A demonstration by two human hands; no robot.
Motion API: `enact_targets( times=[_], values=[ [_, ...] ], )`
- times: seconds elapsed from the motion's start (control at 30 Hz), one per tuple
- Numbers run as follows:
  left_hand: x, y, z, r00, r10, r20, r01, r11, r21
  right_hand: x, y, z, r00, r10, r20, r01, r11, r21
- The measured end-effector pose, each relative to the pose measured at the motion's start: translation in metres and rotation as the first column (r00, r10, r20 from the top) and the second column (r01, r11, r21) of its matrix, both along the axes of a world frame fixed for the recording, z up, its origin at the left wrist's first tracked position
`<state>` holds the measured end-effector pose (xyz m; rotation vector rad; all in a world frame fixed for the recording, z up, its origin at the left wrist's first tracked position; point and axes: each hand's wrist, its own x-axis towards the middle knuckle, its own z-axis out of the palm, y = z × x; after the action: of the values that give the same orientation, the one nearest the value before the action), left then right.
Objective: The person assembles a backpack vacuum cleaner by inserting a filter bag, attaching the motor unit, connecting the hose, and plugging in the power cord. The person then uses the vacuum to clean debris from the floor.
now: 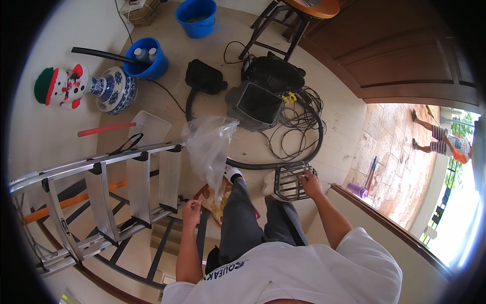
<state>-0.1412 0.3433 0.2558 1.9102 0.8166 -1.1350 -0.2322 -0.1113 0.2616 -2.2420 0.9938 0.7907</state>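
Observation:
My right hand (pixel 311 184) is closed on the near edge of a dark slatted cage (pixel 291 181), which has a whitish piece at its left side. My left hand (pixel 191 214) is beside the ladder's right end, its fingers curled; whether anything is in them cannot be made out. To the right of that hand, a clear plastic bag (pixel 210 144) stands crumpled by my shoe (pixel 232 174). Beyond the cage lie an open dark bin-shaped housing (pixel 255 105), a black motor-like unit (pixel 276 75) and a thick black hose (pixel 263 165).
An aluminium ladder (pixel 96 180) lies at the left. Loose cable coils (pixel 298 114) spread across the floor. Blue buckets (pixel 196 23), a stool (pixel 311 9) and a snowman-topped porcelain vase (pixel 116 91) stand farther off. Another person (pixel 445 144) is outside the doorway.

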Motion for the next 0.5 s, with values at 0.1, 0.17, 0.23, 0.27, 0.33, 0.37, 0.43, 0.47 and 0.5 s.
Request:
enact_targets(
  times=[0.1,0.17,0.23,0.27,0.33,0.37,0.43,0.47,0.5],
  values=[
    [0.016,-0.004,-0.018,0.916,-0.356,0.184,0.309,0.92,0.241,-0.01,-0.029,-0.007,0.995,-0.028,0.092,0.037,0.994,-0.103],
    [0.022,-0.012,-0.03,0.693,-0.607,0.39,0.456,0.788,0.415,-0.009,-0.05,-0.012,0.995,-0.044,0.089,0.055,0.99,-0.128],
    [0.041,-0.023,-0.039,0.557,-0.714,0.425,0.517,0.698,0.495,-0.005,-0.07,-0.016,0.986,-0.063,0.155,0.089,0.982,-0.166],
    [0.053,-0.03,-0.042,0.581,-0.717,0.386,0.538,0.694,0.479,0.0,-0.079,-0.019,0.98,-0.07,0.185,0.103,0.979,-0.175],
    [0.076,-0.05,-0.055,0.654,-0.666,0.358,0.54,0.743,0.396,0.001,-0.101,-0.029,0.968,-0.102,0.229,0.147,0.971,-0.188],
    [0.09,-0.058,-0.062,0.707,-0.602,0.372,0.505,0.797,0.331,0.004,-0.109,-0.037,0.965,-0.115,0.234,0.158,0.972,-0.174],
    [0.105,-0.086,-0.071,0.793,-0.462,0.397,0.411,0.887,0.21,0.011,-0.123,-0.05,0.965,-0.137,0.224,0.173,0.974,-0.149],
    [0.111,-0.103,-0.072,0.822,-0.386,0.418,0.353,0.922,0.157,0.014,-0.129,-0.053,0.969,-0.179,0.171,0.202,0.971,-0.128],
    [0.116,-0.125,-0.075,0.846,-0.314,0.432,0.303,0.948,0.097,0.01,-0.141,-0.063,0.955,-0.224,0.197,0.243,0.967,-0.081]
  ],
)
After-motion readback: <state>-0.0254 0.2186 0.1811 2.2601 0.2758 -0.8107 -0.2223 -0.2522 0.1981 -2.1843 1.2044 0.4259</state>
